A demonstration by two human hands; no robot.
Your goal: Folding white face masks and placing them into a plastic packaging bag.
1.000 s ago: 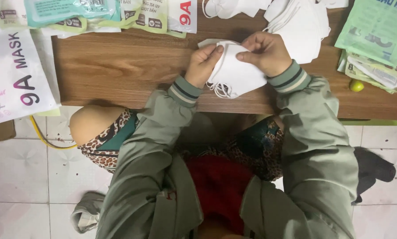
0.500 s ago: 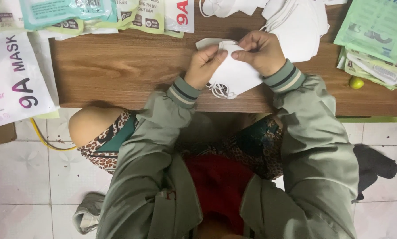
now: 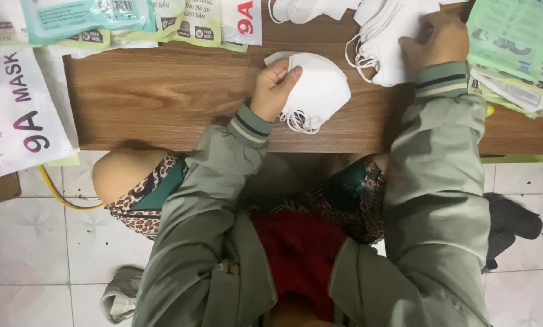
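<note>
- Along the left edge of the frame, a large white printed bag hangs over the end of the wooden surface; I touch none of it.
- Across the upper left, a row of sealed mask packets in pale green and teal lies at the far side of the surface.
- At centre top, my left hand keeps the small stack of folded white masks pinned down alone. Its grip is narrow: thumb and fingers pinch the near-left edge of the stack, and the ear loops spill out toward the front edge.
- A second ago both hands were working that stack together. Now only the left is on it, so the stack looks squared and set down, resting on the surface just below the packets.
- Right of centre, at the top, my right hand has left the stack and gone to the loose pile of white masks. It lies on the pile with fingers curled; I cannot tell whether that grip has closed on a mask or merely presses on top.
- To me the shift reads as one bundle finished with and fresh stock being reached.
- At the far right, a heap of green packets lies just beside my right wrist, untouched.
</note>
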